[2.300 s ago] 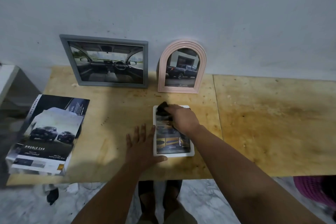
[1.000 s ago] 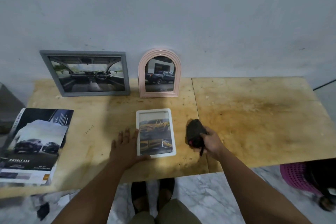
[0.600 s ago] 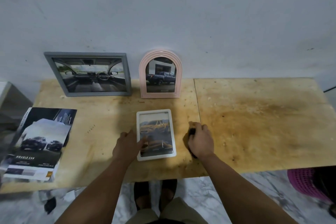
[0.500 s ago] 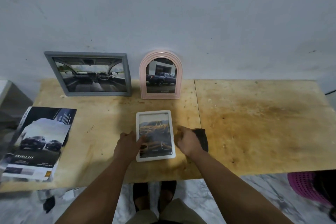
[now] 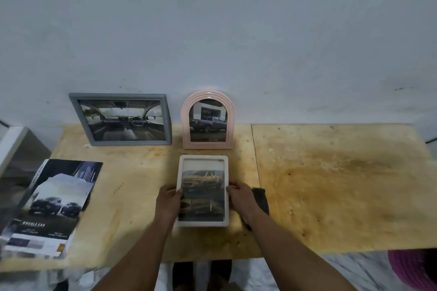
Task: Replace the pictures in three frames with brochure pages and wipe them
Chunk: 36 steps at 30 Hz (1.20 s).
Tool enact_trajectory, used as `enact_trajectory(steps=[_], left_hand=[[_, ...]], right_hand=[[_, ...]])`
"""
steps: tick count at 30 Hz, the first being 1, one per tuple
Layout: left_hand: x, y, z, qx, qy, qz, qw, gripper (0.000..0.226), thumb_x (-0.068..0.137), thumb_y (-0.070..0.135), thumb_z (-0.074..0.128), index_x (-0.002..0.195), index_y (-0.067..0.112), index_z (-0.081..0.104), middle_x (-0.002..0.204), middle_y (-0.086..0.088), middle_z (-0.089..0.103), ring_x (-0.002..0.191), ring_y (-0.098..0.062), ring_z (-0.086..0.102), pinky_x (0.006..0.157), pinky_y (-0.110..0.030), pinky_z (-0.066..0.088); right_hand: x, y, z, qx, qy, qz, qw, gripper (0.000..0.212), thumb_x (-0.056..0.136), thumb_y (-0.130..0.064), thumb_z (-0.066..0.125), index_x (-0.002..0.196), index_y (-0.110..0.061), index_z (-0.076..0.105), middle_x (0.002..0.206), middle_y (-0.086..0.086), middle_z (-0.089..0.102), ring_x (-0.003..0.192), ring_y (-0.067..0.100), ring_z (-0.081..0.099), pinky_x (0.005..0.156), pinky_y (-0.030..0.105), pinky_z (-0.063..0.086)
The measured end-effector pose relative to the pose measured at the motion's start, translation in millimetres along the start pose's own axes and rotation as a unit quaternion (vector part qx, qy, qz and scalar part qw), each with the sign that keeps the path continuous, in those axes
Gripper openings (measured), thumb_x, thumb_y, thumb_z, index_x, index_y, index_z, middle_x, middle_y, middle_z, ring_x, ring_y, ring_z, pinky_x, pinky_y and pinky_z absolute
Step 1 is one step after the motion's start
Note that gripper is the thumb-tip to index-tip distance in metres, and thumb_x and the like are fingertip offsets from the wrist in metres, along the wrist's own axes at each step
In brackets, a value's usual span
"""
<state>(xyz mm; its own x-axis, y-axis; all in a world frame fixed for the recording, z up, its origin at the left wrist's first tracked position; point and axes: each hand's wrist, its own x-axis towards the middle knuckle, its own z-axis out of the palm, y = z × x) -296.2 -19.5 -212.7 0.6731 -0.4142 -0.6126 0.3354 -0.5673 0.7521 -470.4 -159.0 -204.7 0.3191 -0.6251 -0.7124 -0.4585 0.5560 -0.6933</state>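
Head view, stained plywood table, grey wall, marble floor

A plain home room: stained plywood table against a bare wall, marble floor.

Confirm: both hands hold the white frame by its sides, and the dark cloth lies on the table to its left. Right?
Not quite. The head view shows the dark cloth on the right of the white frame, behind the right hand. The left hand also holds the frame.
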Motion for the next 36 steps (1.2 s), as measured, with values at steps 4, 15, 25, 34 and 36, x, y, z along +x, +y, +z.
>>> enact_trajectory(steps=[4, 15, 25, 34, 36], left_hand=[[-1.5, 51.4, 39.8, 0.009, -0.079, 0.058, 0.995, 0.027, 0.098, 0.019, 0.06, 0.125, 0.02, 0.057, 0.108, -0.003, 0.071, 0.092, -0.023, 0.072, 0.082, -0.046, 0.06], [11.4, 145.9, 198.1, 0.141, -0.209, 0.222, 0.942, 0.051, 0.092, 0.02, 0.063, 0.138, 0.034, 0.046, 0.112, 0.011, 0.064, 0.099, -0.008, 0.062, 0.075, -0.026, 0.05], [48.1, 152.8, 251.2, 0.104, -0.213, 0.187, 0.953, 0.054, 0.086, 0.019, 0.073, 0.129, 0.03, 0.044, 0.103, 0.021, 0.055, 0.092, 0.005, 0.053, 0.072, -0.015, 0.04], [24.4, 136.6, 221.9, 0.087, -0.242, 0.178, 0.95, 0.053, 0.09, 0.025, 0.071, 0.123, 0.051, 0.039, 0.098, 0.037, 0.053, 0.084, 0.026, 0.052, 0.061, -0.001, 0.043], [4.2, 120.0, 192.3, 0.072, -0.269, 0.131, 0.951, 0.056, 0.091, 0.028, 0.07, 0.127, 0.059, 0.041, 0.109, 0.037, 0.055, 0.099, 0.015, 0.057, 0.071, -0.01, 0.049]], right_hand=[[2.5, -30.3, -51.1, -0.012, 0.049, -0.098, 0.994, 0.02, 0.104, -0.013, 0.054, 0.117, -0.021, 0.067, 0.111, 0.01, 0.074, 0.098, 0.028, 0.073, 0.086, 0.052, 0.062], [67.7, -106.9, -171.4, -0.07, 0.208, -0.196, 0.956, 0.035, 0.102, -0.007, 0.051, 0.13, -0.02, 0.067, 0.109, -0.005, 0.068, 0.092, 0.01, 0.067, 0.063, 0.008, 0.05], [135.4, -116.2, -188.7, -0.068, 0.2, -0.174, 0.962, 0.034, 0.101, -0.011, 0.057, 0.132, -0.024, 0.061, 0.098, -0.018, 0.064, 0.091, 0.005, 0.066, 0.071, 0.017, 0.053], [106.2, -96.3, -177.9, -0.065, 0.237, -0.16, 0.956, 0.072, 0.102, -0.023, 0.061, 0.163, -0.023, 0.022, 0.162, 0.007, 0.037, 0.146, 0.03, 0.04, 0.116, 0.046, 0.041], [77.0, -83.2, -165.0, -0.016, 0.266, -0.184, 0.946, 0.069, 0.102, -0.026, 0.061, 0.162, -0.027, 0.026, 0.162, 0.004, 0.036, 0.149, 0.025, 0.035, 0.12, 0.049, 0.037]])
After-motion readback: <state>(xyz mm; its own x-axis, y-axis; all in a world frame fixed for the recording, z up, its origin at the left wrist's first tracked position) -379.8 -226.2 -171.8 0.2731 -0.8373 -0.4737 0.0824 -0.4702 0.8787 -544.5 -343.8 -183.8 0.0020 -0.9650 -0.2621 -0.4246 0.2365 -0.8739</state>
